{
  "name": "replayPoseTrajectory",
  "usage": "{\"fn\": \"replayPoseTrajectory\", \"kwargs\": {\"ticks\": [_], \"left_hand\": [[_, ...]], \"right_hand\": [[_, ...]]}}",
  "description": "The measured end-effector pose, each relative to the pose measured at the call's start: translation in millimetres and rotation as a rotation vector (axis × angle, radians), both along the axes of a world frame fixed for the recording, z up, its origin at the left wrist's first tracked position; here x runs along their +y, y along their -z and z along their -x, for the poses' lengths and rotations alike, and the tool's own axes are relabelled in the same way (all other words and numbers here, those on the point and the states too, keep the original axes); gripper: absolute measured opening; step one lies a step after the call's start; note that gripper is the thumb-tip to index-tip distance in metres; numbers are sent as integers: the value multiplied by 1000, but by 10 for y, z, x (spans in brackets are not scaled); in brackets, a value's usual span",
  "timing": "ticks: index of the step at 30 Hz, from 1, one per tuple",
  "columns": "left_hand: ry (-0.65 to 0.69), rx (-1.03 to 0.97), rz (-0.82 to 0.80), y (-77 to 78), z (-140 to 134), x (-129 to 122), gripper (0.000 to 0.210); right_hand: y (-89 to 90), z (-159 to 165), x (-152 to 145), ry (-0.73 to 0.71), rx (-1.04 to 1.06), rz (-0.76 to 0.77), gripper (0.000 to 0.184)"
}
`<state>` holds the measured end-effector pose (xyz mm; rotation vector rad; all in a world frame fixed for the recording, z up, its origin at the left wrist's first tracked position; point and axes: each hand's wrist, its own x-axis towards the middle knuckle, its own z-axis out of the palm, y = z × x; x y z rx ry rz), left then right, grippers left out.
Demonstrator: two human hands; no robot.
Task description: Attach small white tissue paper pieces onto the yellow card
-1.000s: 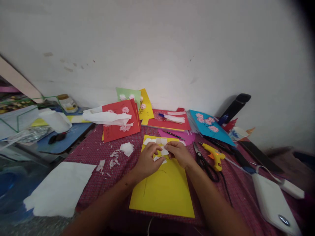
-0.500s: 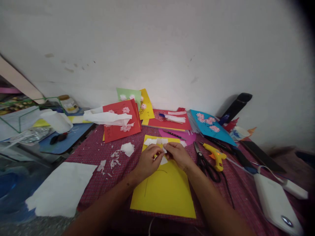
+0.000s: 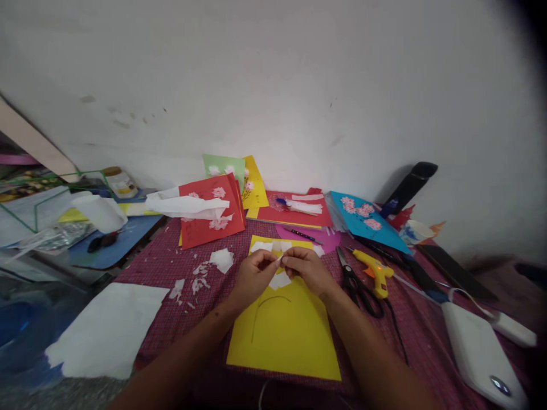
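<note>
Over a yellow sheet of paper (image 3: 286,336) my two hands meet, fingertips nearly touching. My left hand (image 3: 257,274) pinches a small white piece of tissue paper (image 3: 280,259), mostly covered by the fingers. From the other side my right hand (image 3: 306,267) is closed in a pinch on the same piece. White tissue squares (image 3: 261,246) lie along the top of the yellow sheet, and another white piece (image 3: 280,280) rests just below the hands. A thin dark curved line is drawn on the sheet's left part.
Black scissors (image 3: 359,287) and a yellow glue gun (image 3: 376,272) with its cord lie at the right, near a white power bank-like box (image 3: 481,353). Torn tissue scraps (image 3: 221,260) and a large white sheet (image 3: 111,330) are left. Flower cards (image 3: 209,228) lean behind.
My fingertips have shifted slightly left and up, and the piece between them shows less. The white piece on the sheet below is more visible.
</note>
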<state>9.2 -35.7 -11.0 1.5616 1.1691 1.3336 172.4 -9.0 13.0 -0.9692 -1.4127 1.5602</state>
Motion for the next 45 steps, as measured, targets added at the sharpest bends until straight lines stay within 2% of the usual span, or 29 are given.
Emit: {"fn": "replayPoseTrajectory", "kwargs": {"ticks": [5,12,23,29,45], "left_hand": [[-26,102,-58,-36,0,-28,7],[-58,356,-249,-129,7,-79,12],[-41,429,-457,-63,49,-73,20],[-24,375,-447,-79,51,-90,30],[-40,327,-394,-104,34,-78,13]], "right_hand": [[9,-8,2,-19,-19,-9,11],[26,2,4,-36,-2,-5,12],[3,-10,-3,-24,-78,-36,11],[-8,3,-6,4,-75,-39,8],[-28,4,-11,-4,-104,-42,11]]}}
